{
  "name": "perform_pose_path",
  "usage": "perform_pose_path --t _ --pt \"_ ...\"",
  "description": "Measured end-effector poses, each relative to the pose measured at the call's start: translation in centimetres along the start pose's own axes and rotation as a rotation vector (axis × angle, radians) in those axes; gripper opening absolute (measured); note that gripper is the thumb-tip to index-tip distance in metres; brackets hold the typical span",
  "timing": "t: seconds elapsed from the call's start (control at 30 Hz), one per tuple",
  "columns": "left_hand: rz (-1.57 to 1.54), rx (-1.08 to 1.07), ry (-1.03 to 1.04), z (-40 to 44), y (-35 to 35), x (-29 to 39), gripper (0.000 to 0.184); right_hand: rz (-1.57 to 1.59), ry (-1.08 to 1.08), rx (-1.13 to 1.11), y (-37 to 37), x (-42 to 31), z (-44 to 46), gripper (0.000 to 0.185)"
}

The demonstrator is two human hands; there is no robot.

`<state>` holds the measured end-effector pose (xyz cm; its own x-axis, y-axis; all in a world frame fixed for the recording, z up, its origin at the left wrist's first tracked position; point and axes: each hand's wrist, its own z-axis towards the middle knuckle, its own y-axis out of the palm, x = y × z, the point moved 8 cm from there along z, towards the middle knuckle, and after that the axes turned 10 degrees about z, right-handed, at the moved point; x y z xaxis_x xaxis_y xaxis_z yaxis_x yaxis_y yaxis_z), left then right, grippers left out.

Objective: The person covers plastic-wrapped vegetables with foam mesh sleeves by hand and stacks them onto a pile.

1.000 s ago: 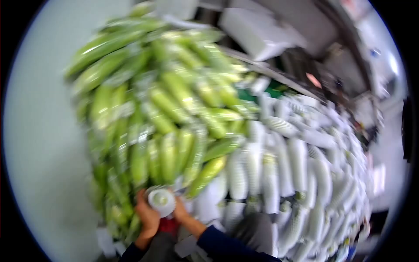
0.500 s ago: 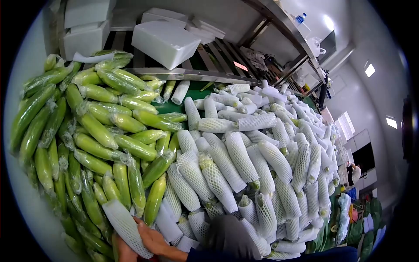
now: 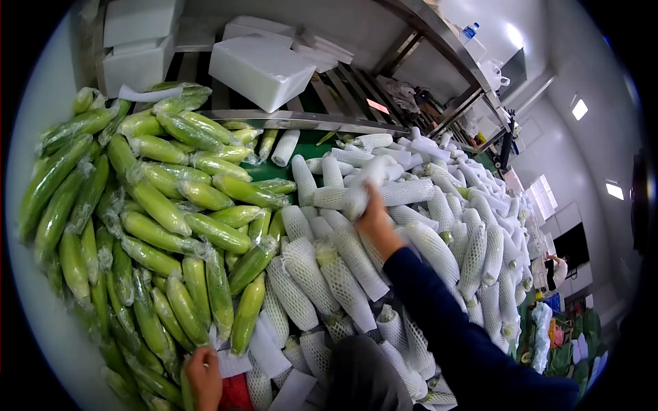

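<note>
My right hand (image 3: pixel 375 222) is closed around a foam-netted ear of corn (image 3: pixel 363 186), blurred by motion, above the pile of netted corn (image 3: pixel 346 277). At the bottom left, my left hand (image 3: pixel 204 379) has its fingers bent and pressed at the edge of a white foam net sleeve (image 3: pixel 230 363), and it appears to pinch it. Just above that hand lie green ears of corn in clear plastic wrap (image 3: pixel 184 309). More loose foam sleeves (image 3: pixel 269 348) rest beside it, next to something red (image 3: pixel 235 392).
Wrapped corn (image 3: pixel 157 205) is heaped on the left. A white foam box (image 3: pixel 260 72) sits on a slatted conveyor behind a metal rail (image 3: pixel 308 122). Foam boxes (image 3: pixel 137 65) are stacked at the back left. A metal shelf frame (image 3: pixel 452 41) rises at the back right. Another person (image 3: pixel 556 272) is far right.
My right hand has moved from the bottom left up and right, carrying the netted corn over the netted pile. My left hand has let go of that corn and is at a foam sleeve.
</note>
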<state>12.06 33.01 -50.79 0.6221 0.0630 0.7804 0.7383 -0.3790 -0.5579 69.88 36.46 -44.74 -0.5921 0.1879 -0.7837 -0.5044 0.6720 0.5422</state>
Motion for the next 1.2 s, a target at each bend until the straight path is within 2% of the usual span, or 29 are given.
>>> perform_pose_path --t 0.03,0.1,0.17,0.2,0.23,0.27,0.3,0.33,0.37,0.4,0.43,0.47,0.53,0.57,0.6,0.63,0.67,0.7,0.77,0.8,0.83,0.9,0.93,1.03,1.1,1.13,1.2 --pt "0.015 -0.066 0.002 -0.6 1.4 -1.9 0.025 -0.003 -0.05 -0.025 -0.8 -4.6 3.1 0.06" --pt "0.212 -0.342 0.049 -1.6 2.5 0.1 0.029 0.095 -0.082 0.309 -3.1 -8.5 3.9 0.058" --pt "0.135 -0.334 0.114 -2.6 4.7 -0.3 0.035 -0.287 -0.193 0.172 -0.2 -7.2 1.6 0.054" --pt "0.094 -0.324 0.147 -2.7 5.8 -0.4 0.039 -0.537 -0.279 0.073 2.2 -4.6 -1.4 0.04" --pt "0.2 -0.315 0.188 -2.4 6.4 -0.2 0.045 -0.858 -0.369 -0.253 5.3 -1.1 -5.6 0.025" --pt "0.309 -0.309 0.234 -2.1 6.9 0.2 0.051 -0.677 -0.19 -0.218 8.6 3.6 -10.9 0.016" --pt "0.422 -0.305 0.283 -1.7 7.4 0.6 0.058 -0.589 0.129 -0.356 7.5 10.3 -13.7 0.026" --pt "0.465 -0.372 0.218 -1.3 8.5 0.4 0.062 -0.608 0.055 -0.458 10.8 13.2 -20.1 0.033" --pt "0.458 -0.353 0.277 -1.0 9.0 1.8 0.059 -1.033 0.226 -0.481 11.5 16.5 -23.7 0.034" --pt "0.45 -0.331 0.332 -0.9 9.6 3.4 0.056 -1.037 -0.18 -0.707 12.5 19.3 -26.5 0.03" --pt "0.44 -0.31 0.382 -0.8 10.1 4.0 0.054 -1.227 -0.038 -0.796 13.0 21.4 -28.3 0.034" --pt "0.345 -0.177 0.5 -1.1 11.1 3.0 0.036 -1.296 -0.093 -0.898 12.8 23.3 -29.2 0.034" --pt "0.417 -0.2 0.513 -1.4 11.9 3.0 0.03 -1.262 -0.063 -0.856 12.0 23.2 -28.8 0.033" --pt "0.459 -0.206 0.512 -1.5 11.8 3.0 0.027 -1.238 -0.048 -0.846 11.9 23.2 -28.5 0.033" --pt "0.399 -0.235 0.374 -1.2 11.2 2.8 0.024 -1.302 0.076 -0.746 10.3 23.3 -27.5 0.036" --pt "0.39 -0.219 0.38 -1.4 11.3 1.9 0.026 -1.435 0.068 -0.718 8.7 24.0 -26.7 0.042" --pt "0.342 -0.191 0.401 -1.7 10.4 2.4 0.04 -1.565 0.103 -0.737 7.9 24.4 -26.4 0.047" --pt "0.332 -0.22 0.338 -1.8 10.0 2.3 0.043 -1.585 0.005 -0.823 7.7 25.0 -26.5 0.049" --pt "0.354 -0.272 0.255 -1.4 9.1 1.8 0.044 -1.559 0.142 -1.08 7.7 26.0 -28.5 0.055" --pt "0.294 -0.303 0.208 -1.1 9.0 0.7 0.034 -1.711 0.263 -1.159 10.4 24.7 -30.2 0.059" --pt "0.11 -0.262 0.135 -1.1 8.0 -1.2 0.028 -1.717 0.189 -1.241 8.8 25.8 -31.4 0.06" --pt "-0.276 -0.193 0.04 -1.0 6.8 -3.8 0.018 -1.835 -0.197 -1.337 9.1 25.6 -32.8 0.061" --pt "-0.195 -0.102 -0.039 -1.3 5.5 -5.7 0.018 -1.83 -0.238 -1.324 9.4 25.8 -32.6 0.056" --pt "-0.231 0.087 -0.136 -2.4 0.6 -7.2 0.018 -1.761 -0.309 -1.243 10.5 26.9 -32.7 0.041" --pt "-0.064 0.068 -0.119 -3.2 -0.9 -6.3 0.022 -1.658 -0.302 -1.194 11.4 27.1 -31.7 0.032" --pt "0.017 0.062 -0.11 -3.3 -1.9 -5.3 0.024 -1.477 -0.318 -1.134 12.6 26.0 -31.3 0.025" --pt "-0.062 0.033 0.059 -3.3 -2.8 -2.8 0.029 -1.164 -0.211 -0.915 13.9 23.5 -30.2 0.02"
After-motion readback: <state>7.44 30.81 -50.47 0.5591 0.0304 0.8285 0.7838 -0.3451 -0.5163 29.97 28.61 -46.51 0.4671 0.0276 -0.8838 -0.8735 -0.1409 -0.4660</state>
